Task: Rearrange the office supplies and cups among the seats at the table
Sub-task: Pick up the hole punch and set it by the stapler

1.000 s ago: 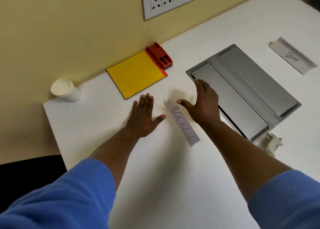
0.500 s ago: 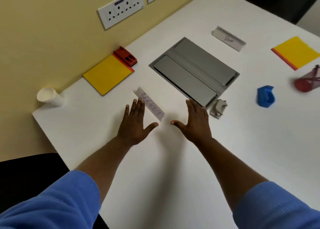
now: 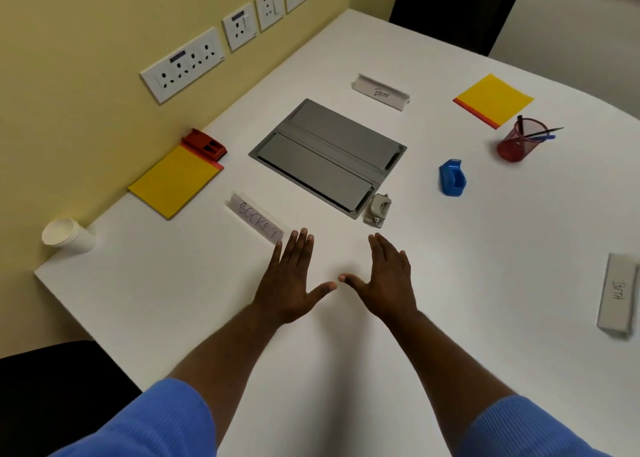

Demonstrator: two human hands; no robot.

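Observation:
My left hand point(image 3: 291, 281) and my right hand point(image 3: 387, 279) lie flat and open on the white table point(image 3: 346, 352), thumbs nearly touching, holding nothing. Just beyond my left fingertips stands the "SOCKET" name card point(image 3: 256, 220). A stack of white paper cups point(image 3: 67, 236) stands at the far left corner. A yellow notepad point(image 3: 175, 182) with a red holder point(image 3: 203, 144) behind it lies by the wall. A small hole punch point(image 3: 378, 210) sits ahead of my right hand. Further right are a blue holder point(image 3: 452, 177), a red mesh pen cup point(image 3: 517, 139) with pens and a second yellow notepad point(image 3: 494, 100).
A grey cable hatch point(image 3: 329, 155) is set into the table's middle. Name cards "BEAR" point(image 3: 381, 92) and "BETH" point(image 3: 618, 295) mark other seats. Wall sockets point(image 3: 183, 64) line the yellow wall. A dark chair point(image 3: 52, 387) stands at lower left.
The view has pulled back and turned right, revealing more of the table. Both hands have slid back toward me, away from the SOCKET card, and now lie closer together.

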